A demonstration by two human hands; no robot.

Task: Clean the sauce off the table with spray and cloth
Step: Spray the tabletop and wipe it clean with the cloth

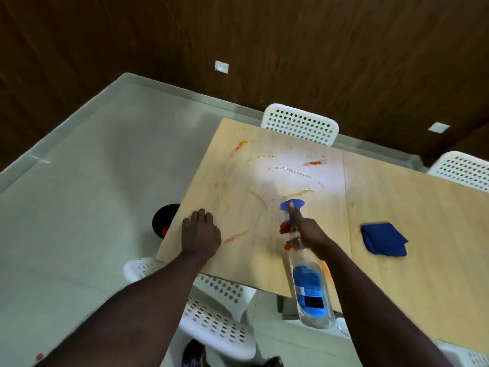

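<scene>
Sauce (313, 163) streaks mid-frame; right hand (308, 230) grips spray (309, 287), left hand (201, 231) rests open on surface (410, 202). Best to sweep the mist across every streak.

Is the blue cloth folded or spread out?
Folded: the blue cloth lies as a compact, layered pad on the table, its edges overlapping.

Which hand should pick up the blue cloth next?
Probably the right hand: the blue cloth lies on its side, though it must first set down the spray bottle. The left hand is free but farther away.
</scene>
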